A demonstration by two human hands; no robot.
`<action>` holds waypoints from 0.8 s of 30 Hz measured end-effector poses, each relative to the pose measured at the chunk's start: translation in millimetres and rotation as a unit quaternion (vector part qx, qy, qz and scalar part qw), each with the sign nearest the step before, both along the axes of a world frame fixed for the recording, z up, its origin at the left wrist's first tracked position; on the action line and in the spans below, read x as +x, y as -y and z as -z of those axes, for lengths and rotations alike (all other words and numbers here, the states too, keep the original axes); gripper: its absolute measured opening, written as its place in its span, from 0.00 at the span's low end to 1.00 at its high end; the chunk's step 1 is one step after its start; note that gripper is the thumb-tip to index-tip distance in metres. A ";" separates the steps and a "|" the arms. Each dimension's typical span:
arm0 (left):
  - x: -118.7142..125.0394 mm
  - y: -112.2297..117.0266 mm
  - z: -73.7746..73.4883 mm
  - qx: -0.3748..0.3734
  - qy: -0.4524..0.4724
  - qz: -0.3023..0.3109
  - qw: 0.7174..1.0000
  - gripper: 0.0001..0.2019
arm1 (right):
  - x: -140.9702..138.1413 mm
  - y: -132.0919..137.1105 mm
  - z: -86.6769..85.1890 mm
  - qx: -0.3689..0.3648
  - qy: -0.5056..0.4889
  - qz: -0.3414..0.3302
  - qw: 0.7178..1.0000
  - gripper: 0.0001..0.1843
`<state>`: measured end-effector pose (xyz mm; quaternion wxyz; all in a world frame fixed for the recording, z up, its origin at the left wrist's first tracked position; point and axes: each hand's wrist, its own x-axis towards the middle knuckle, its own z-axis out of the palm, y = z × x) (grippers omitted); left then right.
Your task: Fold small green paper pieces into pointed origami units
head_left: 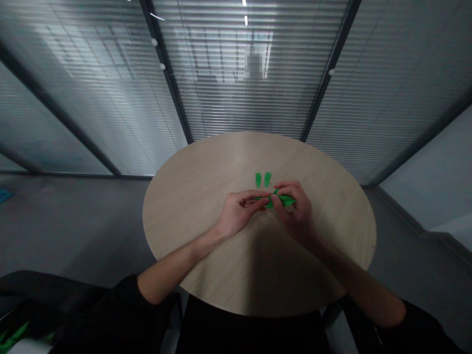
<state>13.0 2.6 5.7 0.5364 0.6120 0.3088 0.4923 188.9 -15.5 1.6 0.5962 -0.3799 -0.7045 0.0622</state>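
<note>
Both my hands hold a folded piece of green paper above the middle of the round wooden table. My left hand pinches its left end between thumb and fingertips. My right hand grips the right part from above, with the fingers curled over it and partly hiding the fold. Just beyond my hands, two small leaf-shaped pieces of green paper lie side by side on the tabletop, apart from my fingers.
Slatted glass walls rise behind the table, and a grey floor surrounds it. More green pieces lie on a dark surface at the lower left corner. A small blue object lies on the floor at the far left.
</note>
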 end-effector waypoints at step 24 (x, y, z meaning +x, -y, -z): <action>-5.1 -2.6 -6.4 0.030 -0.035 0.045 0.998 0.17 | 0.1 0.6 2.7 -0.030 0.001 0.004 1.000 0.05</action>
